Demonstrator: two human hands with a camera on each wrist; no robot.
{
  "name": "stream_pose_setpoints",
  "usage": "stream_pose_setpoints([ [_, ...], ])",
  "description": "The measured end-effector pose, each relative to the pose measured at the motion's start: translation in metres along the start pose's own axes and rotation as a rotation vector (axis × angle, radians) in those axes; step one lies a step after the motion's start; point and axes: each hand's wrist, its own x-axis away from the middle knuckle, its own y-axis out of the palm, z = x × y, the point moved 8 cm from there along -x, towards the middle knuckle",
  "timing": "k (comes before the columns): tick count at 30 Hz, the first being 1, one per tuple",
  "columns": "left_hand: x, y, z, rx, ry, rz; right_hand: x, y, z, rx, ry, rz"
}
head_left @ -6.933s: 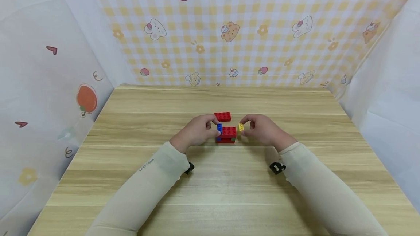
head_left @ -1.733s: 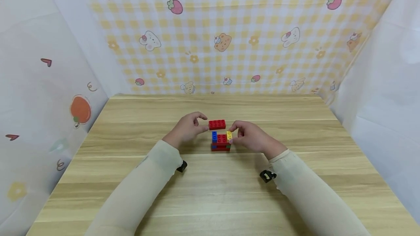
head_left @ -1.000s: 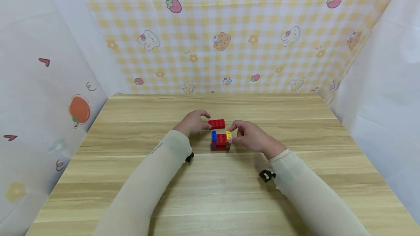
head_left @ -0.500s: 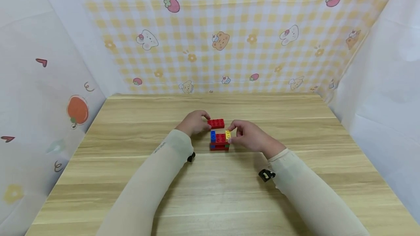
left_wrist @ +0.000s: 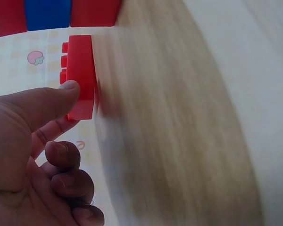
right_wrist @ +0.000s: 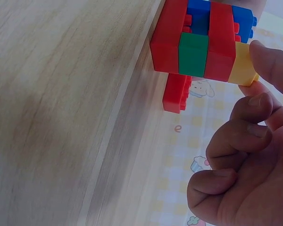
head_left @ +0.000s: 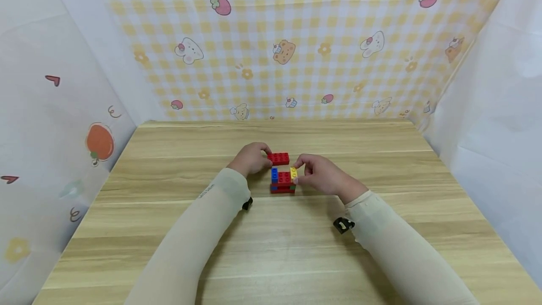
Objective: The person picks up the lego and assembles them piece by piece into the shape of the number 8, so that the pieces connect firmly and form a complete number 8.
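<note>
A small tower of toy building bricks stands on the table, with a red brick (right_wrist: pixel 170 40) at the base. Above that, a green brick (right_wrist: pixel 192 54) and a blue brick (right_wrist: pixel 199 16) carry a second red brick (head_left: pixel 284 178). On top sit another blue brick (head_left: pixel 274 175) at the left end and a yellow brick (head_left: pixel 293 173) at the right. My right hand (head_left: pixel 323 175) pinches the yellow brick between thumb and index finger. Behind the tower lies a loose red brick (head_left: pixel 280 158), studs up; my left hand (head_left: pixel 251 158) grips its left end with thumb and index finger.
The wooden table (head_left: pixel 271 239) ends at a yellow checked cloth (head_left: pixel 262 51) hung behind it. White cloths (head_left: pixel 38 121) hang at both sides. The tower stands close in front of the loose brick.
The blue and yellow bricks, earlier in my hands, now sit on the tower. My left hand has moved to the loose red brick and taken hold of it. The right hand stays on the yellow brick.
</note>
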Motion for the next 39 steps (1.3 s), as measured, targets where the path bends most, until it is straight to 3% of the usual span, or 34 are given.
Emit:
stream_pose_setpoints([
  [13, 0.014, -0.018, 0.007, 0.037, 0.089, 0.069, 0.000, 0.000, -0.001, 0.003, 0.016, 0.001],
  [26, 0.041, -0.042, 0.019, 0.071, 0.170, 0.103, -0.001, 0.000, 0.001, -0.001, 0.004, 0.005],
  [33, 0.055, -0.045, 0.028, 0.095, 0.242, 0.093, -0.001, 0.000, 0.001, -0.007, 0.006, 0.004],
  [39, 0.068, -0.042, 0.028, 0.176, 0.259, 0.072, -0.001, 0.001, 0.003, -0.020, 0.012, 0.002],
])
